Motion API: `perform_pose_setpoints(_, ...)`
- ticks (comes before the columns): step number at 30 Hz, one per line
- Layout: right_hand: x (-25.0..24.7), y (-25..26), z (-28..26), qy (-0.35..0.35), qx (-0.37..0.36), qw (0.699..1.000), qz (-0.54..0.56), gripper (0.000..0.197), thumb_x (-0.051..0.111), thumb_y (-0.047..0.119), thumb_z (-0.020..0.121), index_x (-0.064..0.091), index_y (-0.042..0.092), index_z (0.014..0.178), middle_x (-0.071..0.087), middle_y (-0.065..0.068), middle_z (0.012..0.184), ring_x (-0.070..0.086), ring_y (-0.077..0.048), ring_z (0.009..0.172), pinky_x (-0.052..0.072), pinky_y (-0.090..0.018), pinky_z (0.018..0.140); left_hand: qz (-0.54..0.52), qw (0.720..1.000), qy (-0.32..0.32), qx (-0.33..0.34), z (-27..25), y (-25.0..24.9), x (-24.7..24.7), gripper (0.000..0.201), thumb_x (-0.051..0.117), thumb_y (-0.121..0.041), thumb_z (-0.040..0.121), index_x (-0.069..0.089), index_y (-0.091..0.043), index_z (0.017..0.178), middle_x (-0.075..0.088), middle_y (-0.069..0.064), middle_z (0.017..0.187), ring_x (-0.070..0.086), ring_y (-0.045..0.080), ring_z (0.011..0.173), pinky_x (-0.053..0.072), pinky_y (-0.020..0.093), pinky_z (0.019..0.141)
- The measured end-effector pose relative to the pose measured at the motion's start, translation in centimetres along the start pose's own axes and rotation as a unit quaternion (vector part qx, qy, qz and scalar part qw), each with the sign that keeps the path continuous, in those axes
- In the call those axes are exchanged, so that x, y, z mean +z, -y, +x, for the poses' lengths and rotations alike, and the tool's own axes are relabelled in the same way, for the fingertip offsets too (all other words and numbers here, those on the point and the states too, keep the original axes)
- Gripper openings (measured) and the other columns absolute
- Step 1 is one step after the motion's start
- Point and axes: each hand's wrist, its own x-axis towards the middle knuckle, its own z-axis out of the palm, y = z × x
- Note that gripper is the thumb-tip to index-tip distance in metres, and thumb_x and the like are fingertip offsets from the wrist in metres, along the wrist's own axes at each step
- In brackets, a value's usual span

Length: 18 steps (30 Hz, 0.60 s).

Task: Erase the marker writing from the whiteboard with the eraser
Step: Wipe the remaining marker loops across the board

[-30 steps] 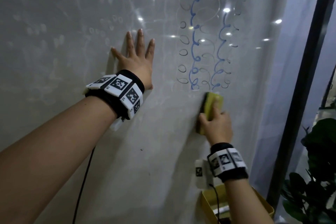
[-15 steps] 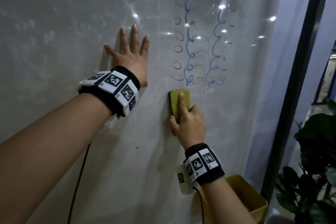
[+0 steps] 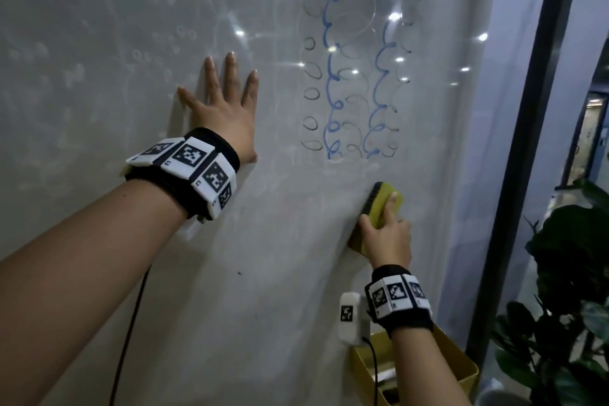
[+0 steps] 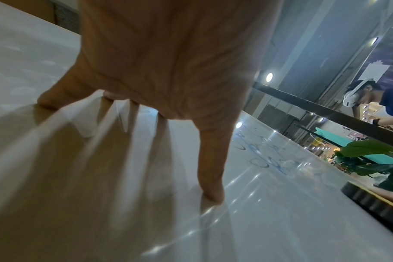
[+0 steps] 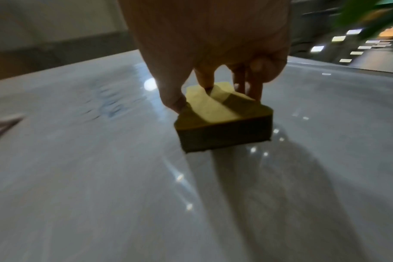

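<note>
A glossy whiteboard (image 3: 280, 273) fills the head view. Two columns of blue looped marker writing (image 3: 333, 76) run down it at upper right, with faint grey loops around them. The writing ends just above the yellow eraser (image 3: 379, 208), which lies flat against the board. My right hand (image 3: 385, 234) grips the eraser (image 5: 222, 122) with thumb on one side, fingers on the other and the forefinger on top. To the left of the writing, my left hand (image 3: 224, 102) presses flat on the board with fingers spread (image 4: 211, 170).
A yellow box (image 3: 461, 369) sits below the board's lower right. A dark vertical frame (image 3: 527, 142) bounds the board on the right, and a leafy plant (image 3: 566, 290) stands beyond it. Another person (image 4: 370, 99) shows in the left wrist view.
My right hand has swept the eraser back to the right, below the blue columns, after going left half a second ago. The left hand stays pressed in place.
</note>
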Motion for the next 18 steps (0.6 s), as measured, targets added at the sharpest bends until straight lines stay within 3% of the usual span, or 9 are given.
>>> perform_pose_setpoints(2,-0.2,-0.1,0.2,0.005,0.026,1.000,0.013,0.073,0.049,0.047,0.088,0.010,0.036,0.149,0.042,-0.016,0.117,0.047,-0.035,0.115,0.040,-0.041,0.096,0.000,1.000,0.006,-0.008,0.0,-0.3,-0.2,0.125,0.068,-0.053,0.076,-0.031,-0.013,0.142,-0.036,0.022,0.145,-0.022,0.047,0.136,0.015,0.068,0.104)
perform_pose_setpoints(7,1.3,2.3,-3.5,0.021,-0.179,0.980,-0.086,0.076,0.052,0.049,0.086,0.010,0.039,0.148,0.042,-0.009,0.112,0.045,-0.027,0.107,0.045,-0.036,0.080,0.001,1.000,0.011,-0.020,0.1,-1.1,-0.3,0.117,0.067,-0.040,0.083,-0.030,-0.009,0.142,-0.035,0.026,0.145,-0.020,0.049,0.136,0.015,0.066,0.106)
perform_pose_setpoints(11,-0.6,3.1,0.3,-0.009,-0.077,0.997,-0.021,0.076,0.052,0.048,0.086,0.009,0.039,0.148,0.042,-0.013,0.112,0.045,-0.033,0.109,0.042,-0.038,0.087,-0.002,1.000,0.008,-0.014,0.0,-0.8,-0.3,0.119,0.068,-0.042,0.081,-0.030,-0.010,0.142,-0.035,0.025,0.145,-0.020,0.049,0.136,0.015,0.066,0.106)
perform_pose_setpoints(13,-0.5,4.8,0.0,-0.014,-0.071,0.997,0.003,0.076,0.051,0.048,0.086,0.009,0.037,0.149,0.043,-0.014,0.114,0.047,-0.033,0.110,0.042,-0.039,0.088,-0.005,1.000,0.007,-0.015,-0.1,-0.8,-0.4,0.119,0.068,-0.041,0.082,-0.029,-0.010,0.142,-0.034,0.024,0.146,-0.019,0.048,0.136,0.015,0.066,0.106)
perform_pose_setpoints(16,1.2,7.1,-4.0,0.003,-0.224,0.973,-0.056,0.077,0.052,0.046,0.086,0.010,0.036,0.149,0.042,-0.012,0.115,0.042,-0.029,0.109,0.044,-0.036,0.081,-0.002,1.000,0.004,-0.015,-0.1,-0.9,-0.5,0.117,0.067,-0.041,0.083,-0.029,-0.010,0.143,-0.034,0.024,0.146,-0.019,0.048,0.136,0.015,0.065,0.106)
perform_pose_setpoints(18,1.4,6.7,-4.4,-0.005,-0.272,0.959,-0.075,0.077,0.054,0.045,0.085,0.012,0.037,0.149,0.042,-0.011,0.113,0.042,-0.029,0.107,0.044,-0.036,0.078,-0.003,1.000,0.003,-0.012,-0.2,-0.8,-0.4,0.119,0.068,-0.043,0.081,-0.029,-0.010,0.142,-0.034,0.024,0.146,-0.019,0.048,0.137,0.015,0.065,0.106)
